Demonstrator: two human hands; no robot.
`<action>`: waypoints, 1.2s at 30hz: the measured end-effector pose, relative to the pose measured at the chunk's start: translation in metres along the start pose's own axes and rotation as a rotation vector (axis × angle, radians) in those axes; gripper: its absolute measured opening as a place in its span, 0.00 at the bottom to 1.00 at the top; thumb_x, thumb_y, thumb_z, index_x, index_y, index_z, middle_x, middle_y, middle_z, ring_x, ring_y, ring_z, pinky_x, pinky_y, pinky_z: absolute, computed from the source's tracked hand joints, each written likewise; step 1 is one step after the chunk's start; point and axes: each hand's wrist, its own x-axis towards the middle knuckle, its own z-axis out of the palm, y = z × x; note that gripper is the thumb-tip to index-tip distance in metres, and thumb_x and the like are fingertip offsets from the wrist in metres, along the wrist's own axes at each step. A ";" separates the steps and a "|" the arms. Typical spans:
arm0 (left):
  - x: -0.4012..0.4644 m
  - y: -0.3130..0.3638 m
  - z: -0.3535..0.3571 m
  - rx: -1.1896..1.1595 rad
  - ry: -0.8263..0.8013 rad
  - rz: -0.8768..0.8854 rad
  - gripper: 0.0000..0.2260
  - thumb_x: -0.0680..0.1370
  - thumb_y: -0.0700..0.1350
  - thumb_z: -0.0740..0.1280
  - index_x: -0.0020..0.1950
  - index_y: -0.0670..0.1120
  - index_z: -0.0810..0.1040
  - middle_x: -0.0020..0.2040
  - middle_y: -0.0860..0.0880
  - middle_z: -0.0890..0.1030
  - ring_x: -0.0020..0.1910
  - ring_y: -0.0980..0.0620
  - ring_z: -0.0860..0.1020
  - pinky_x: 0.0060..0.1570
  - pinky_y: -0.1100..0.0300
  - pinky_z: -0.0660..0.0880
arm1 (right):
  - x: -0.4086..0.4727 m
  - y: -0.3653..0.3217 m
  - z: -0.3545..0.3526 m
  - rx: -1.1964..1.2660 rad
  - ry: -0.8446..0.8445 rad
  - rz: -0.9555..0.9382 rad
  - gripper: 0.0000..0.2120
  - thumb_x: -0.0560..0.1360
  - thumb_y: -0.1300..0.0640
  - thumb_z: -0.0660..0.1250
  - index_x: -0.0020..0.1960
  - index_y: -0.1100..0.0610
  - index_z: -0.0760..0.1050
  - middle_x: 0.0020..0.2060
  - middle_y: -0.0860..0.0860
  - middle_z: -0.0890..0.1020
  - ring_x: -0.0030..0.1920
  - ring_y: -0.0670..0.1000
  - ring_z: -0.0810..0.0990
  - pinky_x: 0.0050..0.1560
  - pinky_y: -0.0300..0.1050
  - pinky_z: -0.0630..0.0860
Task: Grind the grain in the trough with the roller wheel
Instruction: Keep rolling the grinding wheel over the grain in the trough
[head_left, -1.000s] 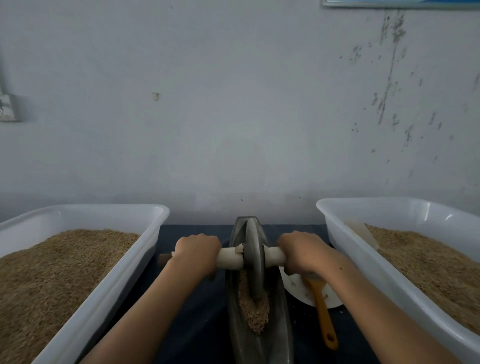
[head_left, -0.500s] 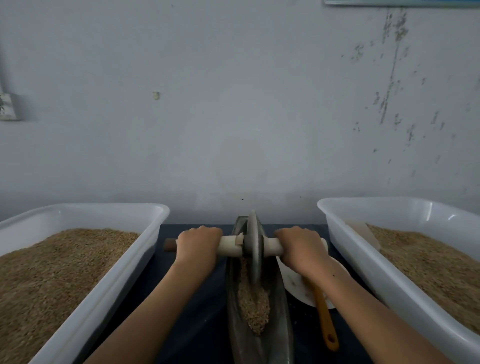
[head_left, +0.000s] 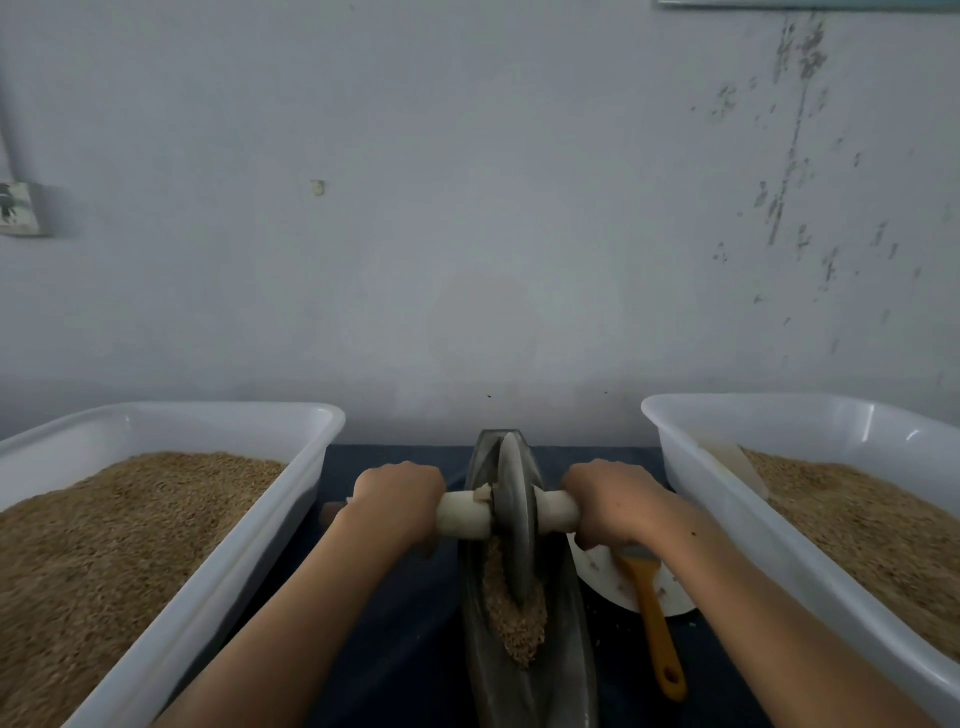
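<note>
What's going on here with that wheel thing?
A person is grinding grain by hand. The left hand and right hand each grip one end of the axle of a roller wheel, which stands in a narrow metal trough on a small heap of grain. Two white tubs of grain flank it.

A dark blue tabletop (head_left: 395, 613) is occupied by two white tubs (head_left: 218, 587) (head_left: 810, 561), a metal trough (head_left: 566, 675) and a white plate (head_left: 602, 577).

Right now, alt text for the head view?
Two hands, left and right, grip the handle either side of a roller wheel standing in a dark trough of grain. White tubs of grain flank it, left and right.
</note>
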 end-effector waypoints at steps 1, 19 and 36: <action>0.001 0.001 0.002 0.000 0.045 -0.012 0.19 0.73 0.47 0.71 0.62 0.46 0.73 0.55 0.48 0.78 0.53 0.48 0.77 0.46 0.57 0.69 | 0.001 -0.001 0.002 -0.011 0.054 0.013 0.14 0.73 0.56 0.69 0.58 0.54 0.75 0.50 0.52 0.80 0.42 0.51 0.75 0.40 0.43 0.66; 0.003 -0.002 0.003 -0.030 -0.006 0.033 0.21 0.72 0.47 0.72 0.62 0.46 0.73 0.55 0.48 0.78 0.52 0.49 0.77 0.46 0.58 0.70 | 0.001 0.001 0.002 -0.013 0.006 -0.013 0.17 0.72 0.56 0.70 0.60 0.54 0.75 0.51 0.52 0.80 0.42 0.50 0.74 0.39 0.41 0.66; 0.003 -0.005 0.003 -0.032 -0.035 0.087 0.22 0.71 0.49 0.73 0.63 0.47 0.73 0.55 0.48 0.79 0.53 0.48 0.78 0.47 0.57 0.71 | -0.002 0.000 0.000 -0.047 -0.008 -0.022 0.16 0.72 0.57 0.70 0.59 0.55 0.75 0.51 0.53 0.80 0.50 0.53 0.79 0.42 0.44 0.69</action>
